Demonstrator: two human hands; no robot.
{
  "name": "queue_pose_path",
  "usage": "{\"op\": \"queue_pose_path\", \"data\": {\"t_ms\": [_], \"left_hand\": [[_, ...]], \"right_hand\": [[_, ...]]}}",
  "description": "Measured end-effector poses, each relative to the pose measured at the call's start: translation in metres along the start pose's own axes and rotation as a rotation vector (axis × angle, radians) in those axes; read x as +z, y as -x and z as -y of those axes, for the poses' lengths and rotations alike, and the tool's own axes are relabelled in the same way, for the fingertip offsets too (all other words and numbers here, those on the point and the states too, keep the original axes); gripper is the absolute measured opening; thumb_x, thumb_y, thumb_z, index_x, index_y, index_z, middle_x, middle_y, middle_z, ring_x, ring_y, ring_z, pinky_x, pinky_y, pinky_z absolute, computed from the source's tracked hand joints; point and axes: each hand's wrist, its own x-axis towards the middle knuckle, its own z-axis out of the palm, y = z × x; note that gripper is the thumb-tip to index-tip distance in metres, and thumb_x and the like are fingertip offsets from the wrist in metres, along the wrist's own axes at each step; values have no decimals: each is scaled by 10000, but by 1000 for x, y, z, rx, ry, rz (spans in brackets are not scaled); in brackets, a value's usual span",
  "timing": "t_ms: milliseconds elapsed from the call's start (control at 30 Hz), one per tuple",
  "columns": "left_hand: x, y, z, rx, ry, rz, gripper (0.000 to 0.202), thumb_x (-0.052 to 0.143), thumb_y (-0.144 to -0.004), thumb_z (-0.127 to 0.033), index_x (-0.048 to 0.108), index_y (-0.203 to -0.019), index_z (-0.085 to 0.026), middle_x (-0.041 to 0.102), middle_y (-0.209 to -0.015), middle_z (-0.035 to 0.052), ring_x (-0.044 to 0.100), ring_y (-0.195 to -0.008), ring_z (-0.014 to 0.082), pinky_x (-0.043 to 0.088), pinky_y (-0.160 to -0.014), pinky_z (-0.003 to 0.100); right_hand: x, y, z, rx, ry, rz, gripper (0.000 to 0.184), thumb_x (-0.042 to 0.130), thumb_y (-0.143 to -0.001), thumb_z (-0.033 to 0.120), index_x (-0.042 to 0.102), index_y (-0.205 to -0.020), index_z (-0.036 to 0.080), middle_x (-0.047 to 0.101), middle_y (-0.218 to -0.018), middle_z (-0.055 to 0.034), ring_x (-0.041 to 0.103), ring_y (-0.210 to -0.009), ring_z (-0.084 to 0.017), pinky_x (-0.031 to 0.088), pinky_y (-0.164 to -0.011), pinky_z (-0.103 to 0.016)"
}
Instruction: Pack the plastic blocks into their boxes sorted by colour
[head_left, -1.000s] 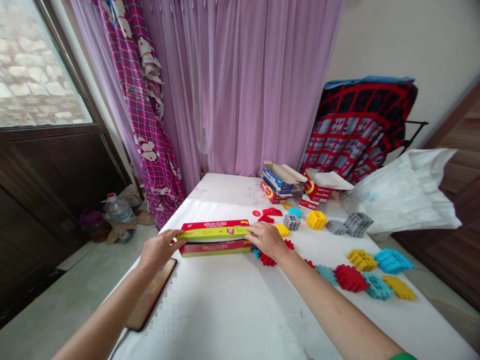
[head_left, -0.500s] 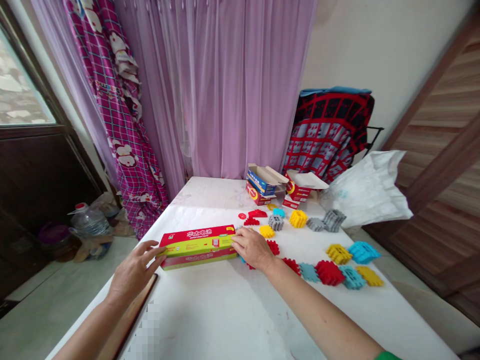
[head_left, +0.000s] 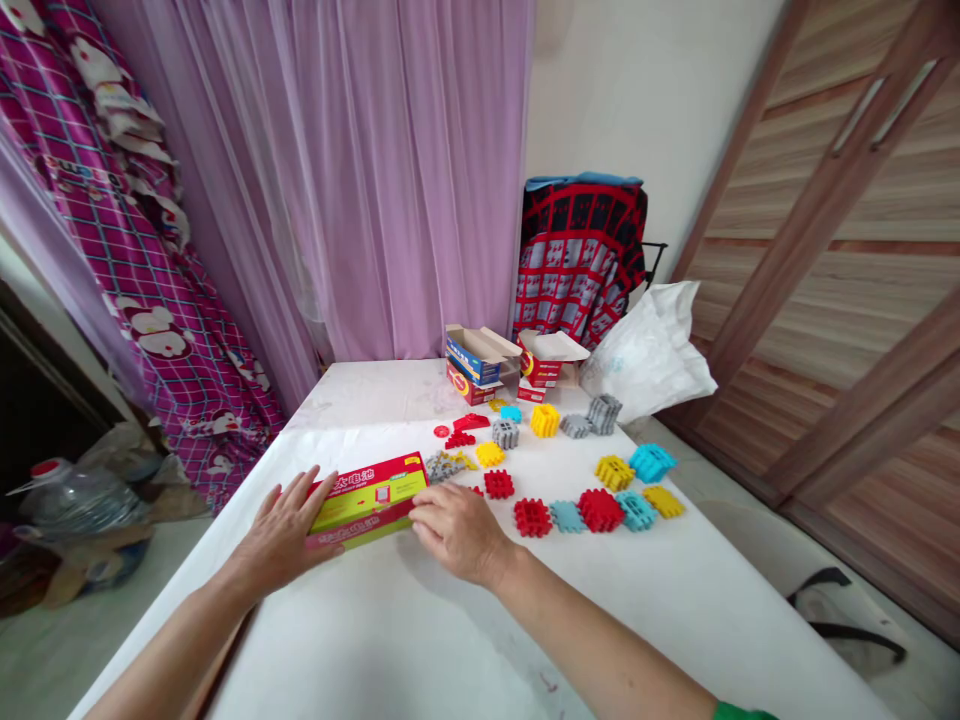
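Note:
A long red and yellow-green battery box lies on the white table, with Chinese lettering on its top and front. My left hand grips its left end, fingers over the top and thumb along the front face. At the right end, my right hand holds the box with curled fingers; their tips are partly hidden. Grey and yellow toy building pieces lie just behind that end. Close to my right hand are a red toothed block and a yellow one.
More toothed blocks, among them a large red one and a blue one, spread across the right side. Opened cardboard boxes are stacked at the back, beside a white bag. A dark-edged board lies under my left forearm.
My view has swung to the right. My left hand has slid further over the left end of the box and covers more of it. My right hand stays at the right end.

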Motion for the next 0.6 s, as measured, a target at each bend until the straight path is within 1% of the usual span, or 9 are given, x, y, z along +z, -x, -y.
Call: {"op": "queue_pose_path", "data": {"t_ms": [67,133,267,300,367,433,500,600], "left_hand": [[-2,-11,-8,15,-13,79,893,602,-716,-589,363,-1482,-198,384,-1523,202,361,-1409,374,293,-1117,565],[-4,-18,-12,28,-25,119,898,598,-708,-576,358,-1486,-197,416,-1504,204,387,-1390,377,302,-1106,574],[-7,-22,-7,43,-42,151,849,547,-729,-564,377,-1478,-203,460,-1474,193,425,-1358,379,320,-1091,571],[-7,-23,-4,50,-32,150,813,508,-752,-577,392,-1472,-218,477,-1464,181,450,-1338,375,342,-1076,560],[-8,-25,1,64,6,137,763,458,-777,-583,428,-1454,-230,548,-1399,156,539,-1249,349,403,-1036,495],[-9,-27,3,54,53,121,761,482,-758,-571,453,-1438,-229,608,-1318,137,605,-1150,319,452,-990,426],[-10,-28,5,14,96,99,777,527,-721,-554,466,-1426,-231,643,-1254,117,630,-1099,297,476,-964,382],[-9,-27,14,-47,141,48,759,545,-701,-564,495,-1394,-258,669,-1187,92,638,-1080,286,481,-959,362]], "right_hand": [[-2,12,1,-1,-23,-17,159,551,-908,225,706,-876,235,717,-994,-33,623,-849,-171,487,-788,-318],[-5,25,-7,48,-39,-60,172,538,-910,220,707,-887,236,723,-985,-35,635,-869,-171,495,-800,-315],[-18,46,-34,191,-67,-190,209,510,-914,197,718,-918,216,736,-955,-50,661,-877,-174,519,-822,-309],[-22,50,-41,219,-71,-213,216,505,-914,191,720,-922,213,738,-951,-55,665,-876,-175,524,-826,-308],[-30,57,-51,263,-78,-247,226,500,-911,183,722,-923,218,741,-937,-57,672,-873,-174,535,-828,-304],[-38,63,-58,289,-83,-292,229,500,-906,175,723,-919,226,743,-927,-57,678,-872,-173,546,-821,-300],[-46,69,-66,296,-86,-351,229,500,-901,166,720,-926,225,743,-918,-58,684,-865,-172,558,-806,-297],[-58,76,-79,291,-76,-438,224,502,-898,156,714,-940,215,740,-910,-62,692,-853,-175,574,-787,-303]]}}
